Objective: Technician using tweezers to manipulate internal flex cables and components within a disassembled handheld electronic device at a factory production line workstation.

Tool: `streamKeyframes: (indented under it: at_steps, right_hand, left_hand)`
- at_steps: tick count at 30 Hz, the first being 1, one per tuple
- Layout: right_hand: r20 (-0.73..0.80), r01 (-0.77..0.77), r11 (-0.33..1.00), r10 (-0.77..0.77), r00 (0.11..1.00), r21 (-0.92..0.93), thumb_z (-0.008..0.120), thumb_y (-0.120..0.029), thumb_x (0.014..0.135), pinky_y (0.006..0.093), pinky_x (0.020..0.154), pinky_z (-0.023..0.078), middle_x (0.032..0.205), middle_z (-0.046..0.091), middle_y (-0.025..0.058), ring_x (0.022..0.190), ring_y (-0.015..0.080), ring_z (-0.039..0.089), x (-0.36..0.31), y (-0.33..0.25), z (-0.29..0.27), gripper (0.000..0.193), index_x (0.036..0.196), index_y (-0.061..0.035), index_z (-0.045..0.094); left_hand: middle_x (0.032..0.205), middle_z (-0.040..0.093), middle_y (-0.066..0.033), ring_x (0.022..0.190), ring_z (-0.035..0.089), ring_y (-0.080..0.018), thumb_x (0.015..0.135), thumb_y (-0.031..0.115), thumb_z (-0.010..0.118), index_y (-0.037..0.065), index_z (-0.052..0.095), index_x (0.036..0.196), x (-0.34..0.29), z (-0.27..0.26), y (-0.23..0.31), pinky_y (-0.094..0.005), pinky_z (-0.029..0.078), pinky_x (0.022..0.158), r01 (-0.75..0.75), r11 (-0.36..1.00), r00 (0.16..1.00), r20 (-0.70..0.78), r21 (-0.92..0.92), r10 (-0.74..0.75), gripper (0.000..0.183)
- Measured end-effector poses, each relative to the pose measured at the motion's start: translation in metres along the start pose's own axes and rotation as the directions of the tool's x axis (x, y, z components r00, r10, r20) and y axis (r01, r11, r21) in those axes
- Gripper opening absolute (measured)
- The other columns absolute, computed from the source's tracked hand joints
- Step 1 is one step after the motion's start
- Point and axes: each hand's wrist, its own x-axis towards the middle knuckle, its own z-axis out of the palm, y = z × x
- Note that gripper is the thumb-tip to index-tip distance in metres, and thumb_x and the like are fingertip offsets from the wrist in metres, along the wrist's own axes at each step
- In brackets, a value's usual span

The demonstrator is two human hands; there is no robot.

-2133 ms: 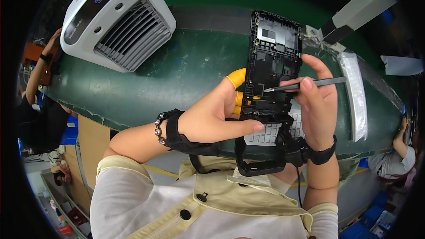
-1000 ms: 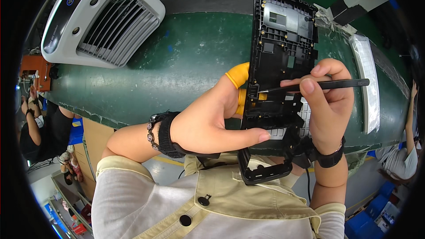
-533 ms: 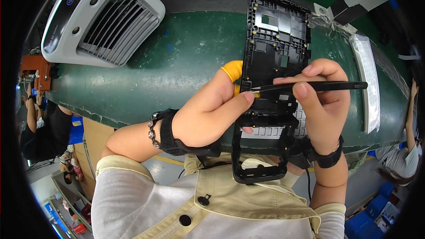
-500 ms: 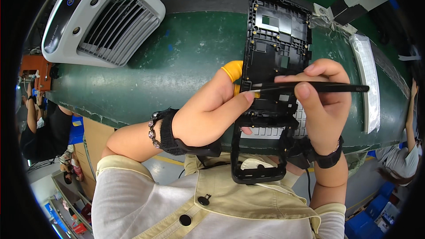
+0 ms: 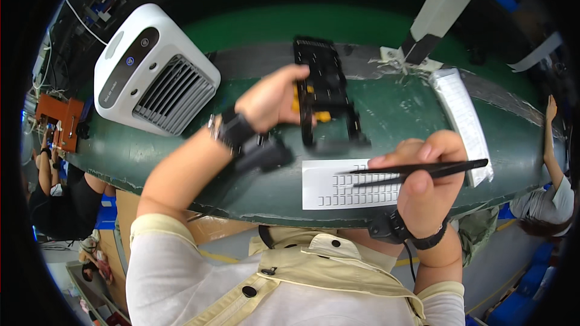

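While the left grip (image 5: pixel 270 102) holds a black frame (image 5: pixel 322 78) and the right grip (image 5: pixel 428 199) tweezers (image 5: pixel 464 167) overlapping a sheet (image 5: pixel 317 178), an appliance (image 5: pixel 163 42) stands leftward.

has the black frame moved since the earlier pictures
Yes: the black frame has moved forward and left, clear of the white sheet it partly hid and closer to the cooler.

Near the upper middle, the black housing (image 5: pixel 322 72) is too blurred for its small details to be told, and it hides some fingers of the left hand (image 5: pixel 270 99). Below right of centre, the right hand (image 5: pixel 430 186) covers one end of the white sheet (image 5: pixel 316 194); the pale post (image 5: pixel 449 5) is cut by the upper edge
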Motion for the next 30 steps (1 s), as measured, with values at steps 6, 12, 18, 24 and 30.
streamKeyframes:
  at_steps: [6,12,18,24,30]
  right_hand:
    - [0.001,-0.079,0.990,0.080,0.997,-0.119,0.055,-0.001,0.074,0.0287,0.070,0.046,0.081,0.058,0.0200,0.080,0.0227,0.058,-0.021,-0.017,0.005,0.023,0.088,-0.0024,0.037]
    - [-0.263,-0.275,0.908,0.195,0.945,-0.315,0.054,-0.004,0.077,0.0209,0.069,0.039,0.081,0.060,0.0138,0.074,0.0096,0.052,-0.045,-0.007,-0.021,0.020,0.088,-0.0041,0.038]
    - [-0.421,-0.442,0.870,0.324,0.847,-0.218,0.052,-0.004,0.078,0.0154,0.046,0.035,0.077,0.058,0.0144,0.054,0.0045,0.047,-0.047,0.009,-0.046,0.018,0.087,-0.0048,0.037]
    - [-0.365,-0.561,0.795,0.465,0.807,-0.229,0.053,-0.003,0.077,0.0154,0.047,0.038,0.074,0.057,0.0104,0.058,0.0050,0.050,-0.046,0.024,-0.043,0.018,0.087,-0.0040,0.037]
    - [-0.311,-0.563,0.760,0.476,0.823,-0.324,0.051,0.001,0.077,0.0121,0.047,0.033,0.073,0.052,0.0018,0.061,-0.0006,0.047,-0.056,0.041,-0.033,0.016,0.086,-0.0044,0.039]
  left_hand:
    - [0.105,0.039,-0.0170,0.098,0.044,-0.0304,0.081,0.032,0.041,0.002,0.029,0.115,0.116,-0.071,0.080,-0.0458,0.037,0.082,-0.301,0.951,0.713,-0.646,0.070,0.273,0.047]
    - [0.111,0.040,-0.0180,0.102,0.042,-0.0269,0.081,0.030,0.041,0.000,0.035,0.110,0.108,-0.047,0.067,-0.0398,0.028,0.092,-0.415,0.894,0.699,-0.569,0.169,0.432,0.042]
    - [0.074,0.055,-0.0059,0.069,0.056,-0.0211,0.086,0.033,0.026,0.003,0.048,0.089,-0.026,0.022,-0.018,-0.0428,0.041,0.080,0.061,0.977,0.973,0.230,-0.205,-0.013,0.037]
    - [0.061,0.049,-0.0042,0.056,0.051,-0.0181,0.087,0.037,0.020,0.006,0.047,0.074,-0.045,0.041,-0.075,-0.0455,0.035,0.085,0.112,0.962,0.994,0.031,-0.248,-0.108,0.044]
    - [0.056,0.042,-0.0020,0.052,0.043,-0.0138,0.086,0.040,0.019,0.005,0.045,0.069,-0.044,0.034,-0.073,-0.0393,0.038,0.082,0.141,0.949,0.976,0.198,-0.281,-0.086,0.047]
